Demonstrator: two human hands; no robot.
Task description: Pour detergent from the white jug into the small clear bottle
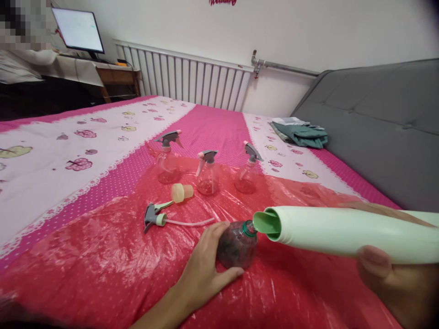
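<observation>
My left hand (203,269) wraps around a small clear bottle (238,246) with a green neck, standing upright on a red plastic sheet (103,260). My right hand (394,283) grips a long pale green container (343,230), tipped almost flat so that its green spout sits right at the bottle's mouth. A detached grey spray head (154,217) with its thin tube lies just left of the bottle. A beige cap (181,192) lies behind it.
Three clear spray bottles (206,172) with grey triggers stand in a row farther back on the sheet. The pink and white bedspread (68,151) lies beneath. Folded green clothes (302,134) rest by the grey headboard (377,128). A person sits at a monitor (78,30) far left.
</observation>
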